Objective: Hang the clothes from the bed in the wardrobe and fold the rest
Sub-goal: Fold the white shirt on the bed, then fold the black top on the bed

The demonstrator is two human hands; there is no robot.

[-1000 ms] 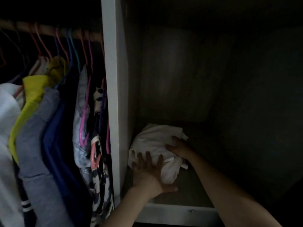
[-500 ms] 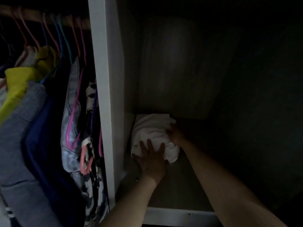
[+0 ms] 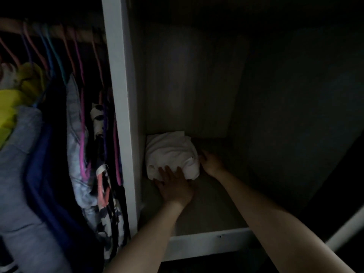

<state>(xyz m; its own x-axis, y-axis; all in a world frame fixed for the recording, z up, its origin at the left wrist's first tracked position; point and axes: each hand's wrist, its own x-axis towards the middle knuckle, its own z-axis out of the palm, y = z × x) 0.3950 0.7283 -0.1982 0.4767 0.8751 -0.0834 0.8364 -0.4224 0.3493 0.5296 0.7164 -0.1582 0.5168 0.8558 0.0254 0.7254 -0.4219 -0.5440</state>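
Dark wardrobe, low light. White divider panel (image 3: 120, 115) runs top to bottom and is the landmark. Just right of the divider, in the open compartment, a white folded garment (image 3: 169, 152) sits on the shelf (image 3: 208, 211), pushed into the back corner, its left side touching or nearly touching the divider wall. Left hand (image 3: 174, 186) is right of the divider, on the near face of the white bundle, with its fingers (image 3: 163, 171) spread and laid flat on the cloth. It presses, with nothing gripped. Right hand (image 3: 211, 163) is further right of the divider, against the bundle's right side. Its fingertips meet the cloth, but it is too dim to tell whether they curl round the fabric or only touch it. Both forearms reach in over the shelf's white front edge (image 3: 208, 243). Left of the divider is the hanging section: a rail (image 3: 11, 24) up top, blurred, with thin coloured hangers (image 3: 76, 48) hooked on it. Hanging clothes are packed close. A black-and-white patterned piece (image 3: 98, 119) is nearest the divider, then a pale blue patterned one (image 3: 75, 134) and a navy garment (image 3: 47, 154). A grey garment (image 3: 19, 174) and a yellow one (image 3: 7, 107) are furthest left of it. A pink hanger (image 3: 102, 192) dangles low, near the divider.
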